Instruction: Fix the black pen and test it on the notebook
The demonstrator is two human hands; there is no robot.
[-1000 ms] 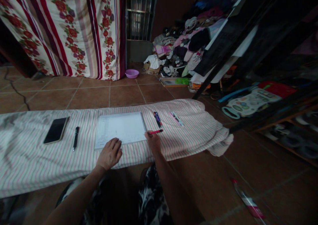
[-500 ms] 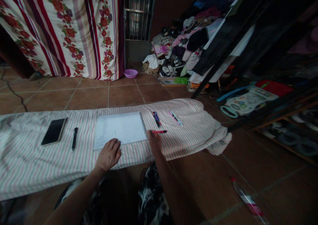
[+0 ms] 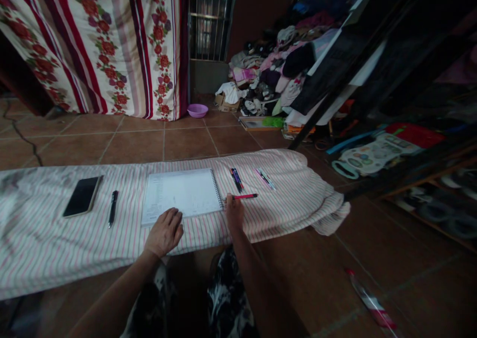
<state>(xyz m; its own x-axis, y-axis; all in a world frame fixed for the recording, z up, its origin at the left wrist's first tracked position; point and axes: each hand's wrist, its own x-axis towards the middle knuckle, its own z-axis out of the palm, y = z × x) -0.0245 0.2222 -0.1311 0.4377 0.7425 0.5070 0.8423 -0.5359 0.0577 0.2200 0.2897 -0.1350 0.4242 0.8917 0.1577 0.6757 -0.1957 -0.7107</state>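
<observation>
A spiral-bound notebook (image 3: 186, 191) lies on the striped cloth, its coil along the right edge. My left hand (image 3: 166, 230) rests flat on the notebook's lower left edge, fingers stretched out and holding nothing. Just right of the coil, my right hand (image 3: 234, 211) is closed on a red pen (image 3: 248, 196), which lies nearly level and points right. Two or so dark pens (image 3: 236, 179) lie beyond that hand, with light-coloured pens (image 3: 265, 178) further right. A black pen (image 3: 113, 209) and a dark-screened phone (image 3: 82, 197) sit left of the notebook.
The striped cloth (image 3: 298, 194) covers a long, low surface in front of my knees. A plastic bottle (image 3: 372, 300) lies on the tiled floor at the right. Further back are a purple basin (image 3: 197, 110), a heap of clothes (image 3: 276, 69) and a floral curtain (image 3: 108, 49).
My right hand has moved slightly right with the red pen, away from the notebook's coil. My left hand stays where it was. The view has shifted a little.
</observation>
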